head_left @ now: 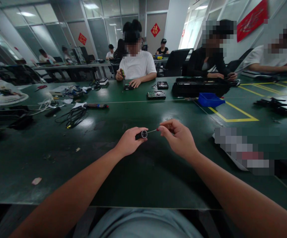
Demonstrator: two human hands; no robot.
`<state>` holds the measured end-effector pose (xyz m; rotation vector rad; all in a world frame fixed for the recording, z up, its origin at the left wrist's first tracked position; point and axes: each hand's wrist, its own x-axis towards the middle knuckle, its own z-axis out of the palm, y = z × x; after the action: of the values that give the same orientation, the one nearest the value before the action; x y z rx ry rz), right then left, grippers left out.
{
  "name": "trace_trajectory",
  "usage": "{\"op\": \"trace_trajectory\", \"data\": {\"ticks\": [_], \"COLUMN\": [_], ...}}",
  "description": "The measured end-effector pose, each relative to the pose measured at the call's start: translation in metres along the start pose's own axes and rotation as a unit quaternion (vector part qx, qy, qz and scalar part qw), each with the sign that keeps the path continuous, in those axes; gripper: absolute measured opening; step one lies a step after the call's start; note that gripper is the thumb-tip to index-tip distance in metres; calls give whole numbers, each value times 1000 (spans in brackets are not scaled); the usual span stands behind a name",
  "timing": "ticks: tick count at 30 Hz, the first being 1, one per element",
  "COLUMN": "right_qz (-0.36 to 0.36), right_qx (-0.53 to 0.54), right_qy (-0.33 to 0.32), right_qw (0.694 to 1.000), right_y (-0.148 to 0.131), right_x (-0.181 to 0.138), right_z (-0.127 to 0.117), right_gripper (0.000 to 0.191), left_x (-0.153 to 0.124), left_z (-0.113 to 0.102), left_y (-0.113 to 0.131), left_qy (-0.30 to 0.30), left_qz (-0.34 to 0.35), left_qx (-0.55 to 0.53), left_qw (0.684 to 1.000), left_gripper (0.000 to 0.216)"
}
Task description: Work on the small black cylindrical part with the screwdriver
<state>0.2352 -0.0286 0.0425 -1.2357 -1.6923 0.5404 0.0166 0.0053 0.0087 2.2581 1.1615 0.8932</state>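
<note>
My left hand (129,141) is closed round a small black cylindrical part (142,135) with a shiny round end, held just above the green table (89,155). My right hand (179,138) pinches a thin screwdriver (158,129) with a red collar. Its metal tip points left and reaches the shiny end of the part. Both hands hover over the table's middle, close together.
Across the table sit a circuit board (156,95), a small black device (162,85), a long black unit (201,87) and a blue bin (210,99). Cables (72,116) and tools lie at the left. Several people work opposite. Yellow tape lines (235,114) mark the right.
</note>
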Motion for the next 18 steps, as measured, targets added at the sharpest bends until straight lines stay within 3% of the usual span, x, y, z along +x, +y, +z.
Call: {"op": "trace_trajectory", "data": {"ticks": [5,12,18], "right_qz": [-3,41,10], "right_qx": [22,-39,-36], "right_qy": [-36,-39,-65], "right_qw": [999,998,997], "right_y": [0,-4,-5], "right_x": [-1,1,-1], "right_z": [0,1,-1], "right_gripper": [14,34,38], "left_x": [0,-1,-1], "left_z": [0,1,2], "left_y": [-1,-1,-1], "left_qy": [0,-4,-15], "left_qz": [-3,-3,-1], "left_qx": [4,0,1], "left_qw": [1000,1000,1000], "left_gripper": [38,38,37]}}
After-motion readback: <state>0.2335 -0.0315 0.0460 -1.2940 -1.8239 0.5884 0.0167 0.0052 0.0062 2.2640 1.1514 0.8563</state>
